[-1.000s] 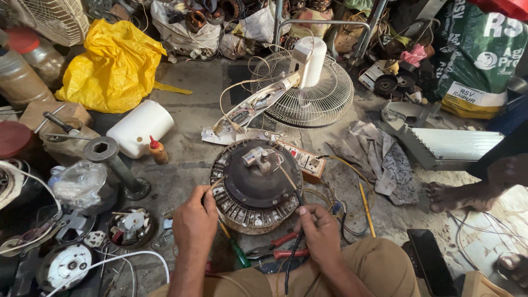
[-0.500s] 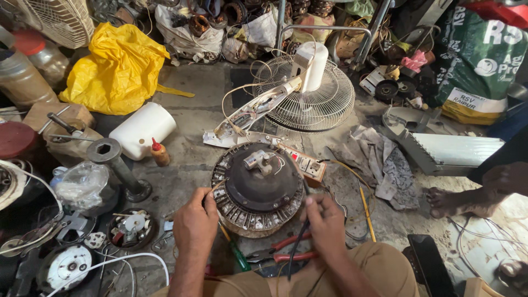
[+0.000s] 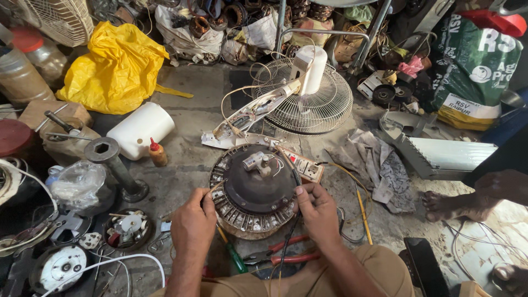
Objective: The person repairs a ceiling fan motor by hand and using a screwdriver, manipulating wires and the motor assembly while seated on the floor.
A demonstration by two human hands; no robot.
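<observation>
1. Nearest the camera, red-handled pliers lie untouched at the motor's six o'clock.
2. The left hand has shifted to eight o'clock, pinching a thin probe.
3. The right hand, fingers clenched on a black lead, now presses the motor at three o'clock.
4. Beyond, at twelve o'clock, lies a fan guard.

Bare concrete floor left of the fan motor offers passage; black stand, pliers and extension board obstruct elsewhere.
</observation>
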